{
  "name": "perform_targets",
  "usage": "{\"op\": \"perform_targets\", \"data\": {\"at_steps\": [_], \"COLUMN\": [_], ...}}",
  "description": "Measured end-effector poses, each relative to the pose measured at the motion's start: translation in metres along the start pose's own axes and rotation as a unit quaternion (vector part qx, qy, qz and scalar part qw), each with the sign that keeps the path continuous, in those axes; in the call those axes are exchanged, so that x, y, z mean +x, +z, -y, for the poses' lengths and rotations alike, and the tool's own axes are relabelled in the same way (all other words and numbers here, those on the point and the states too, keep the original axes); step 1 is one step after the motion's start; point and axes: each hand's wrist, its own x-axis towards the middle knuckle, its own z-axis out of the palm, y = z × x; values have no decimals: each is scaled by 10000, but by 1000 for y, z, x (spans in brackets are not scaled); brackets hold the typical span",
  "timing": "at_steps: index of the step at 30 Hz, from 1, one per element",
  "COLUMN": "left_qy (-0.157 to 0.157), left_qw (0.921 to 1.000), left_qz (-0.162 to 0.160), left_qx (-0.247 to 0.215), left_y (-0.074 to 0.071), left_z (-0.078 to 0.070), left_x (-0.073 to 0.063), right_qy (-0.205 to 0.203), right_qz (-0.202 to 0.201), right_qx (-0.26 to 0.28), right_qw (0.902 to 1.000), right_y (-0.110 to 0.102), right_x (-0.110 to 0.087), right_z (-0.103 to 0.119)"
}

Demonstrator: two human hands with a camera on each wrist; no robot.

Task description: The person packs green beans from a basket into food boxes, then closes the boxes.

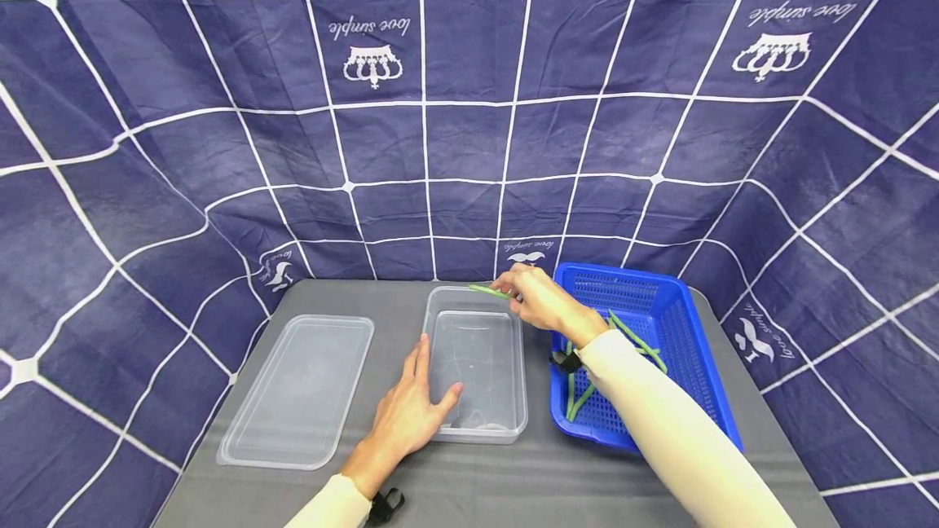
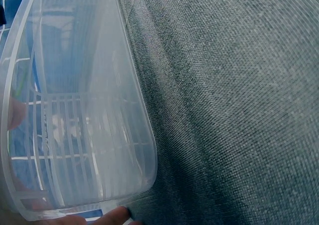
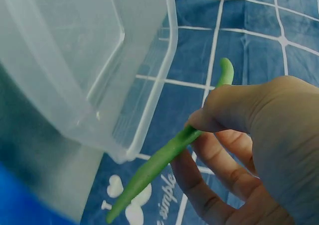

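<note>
My right hand (image 1: 539,297) pinches a green bean (image 3: 159,160) between thumb and fingers, over the far right corner of a clear plastic container (image 1: 469,436). In the right wrist view, the bean slants beside the container's rim, with both ends sticking out of the grip. At the container's left side is my left hand (image 1: 412,410), its fingers fairly straight along the rim and the thumb reaching over the near part. The left wrist view has its fingertips (image 2: 117,216) low beside the container wall. The container's bare bottom shows through.
To the right stands a blue plastic basket (image 1: 715,381) holding several green beans (image 1: 637,339), partly hidden by my right forearm. A translucent lid (image 1: 297,389) lies flat on the grey table (image 1: 499,487) at left. A blue checked cloth (image 1: 469,137) rises behind and at both sides.
</note>
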Motion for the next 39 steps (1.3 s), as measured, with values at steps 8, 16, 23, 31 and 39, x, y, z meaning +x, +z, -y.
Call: {"op": "perform_targets", "data": {"at_steps": [8, 16, 23, 31, 39], "left_qy": [24, 48, 60, 25, -29], "left_qw": [10000, 10000, 10000, 10000, 10000], "left_qz": [48, -36, -41, -70, -18], "left_qx": [-11, -7, 16, 6, 57], "left_y": [2, 2, 0, 1, 3], "left_z": [1, 1, -1, 0, 1], "left_x": [1, 0, -1, -1, 0], "right_qy": [224, 201, 393, 385, 503], "right_qz": [301, 448, 506, 573, 514], "right_qx": [177, 82, 164, 248, 61], "right_qw": [9991, 9988, 9978, 9973, 9974], "right_y": [21, 45, 55, 61, 65], "right_x": [28, 43, 48, 54, 55], "right_z": [6, 9, 7, 8, 12]}}
